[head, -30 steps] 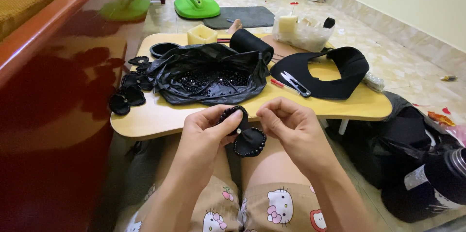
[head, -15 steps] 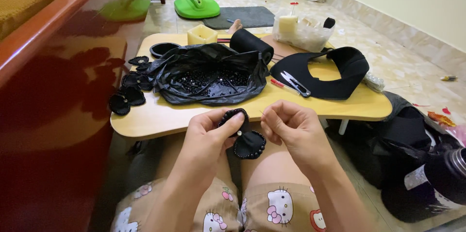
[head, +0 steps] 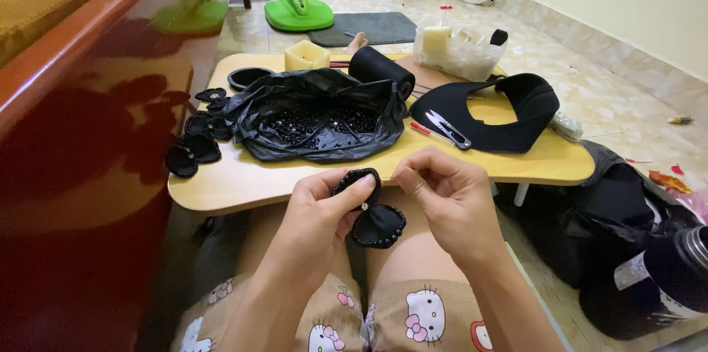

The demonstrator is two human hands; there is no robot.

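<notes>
My left hand [head: 321,215] pinches a black fabric flower piece [head: 374,218] edged with small black beads, thumb pressed near a pale bead at its centre. Just to its right, my right hand [head: 450,197] has its fingertips pinched together, seemingly on a fine needle or thread too thin to make out. Both hands hover over my lap, in front of the low yellow table [head: 243,179]. An open black plastic bag [head: 317,120] full of black beads lies on the table just beyond them.
Finished black flower pieces [head: 193,149] lie at the table's left. A black visor [head: 509,112], thread snips [head: 446,129], a black fabric roll [head: 380,68] and a clear bag [head: 461,53] sit right and back. A red wooden bed frame [head: 81,131] stands at left, dark bags [head: 641,249] at right.
My right hand has drawn in closer to the flower piece, and the left thumb has shifted slightly on it. Nothing on the table moved.
</notes>
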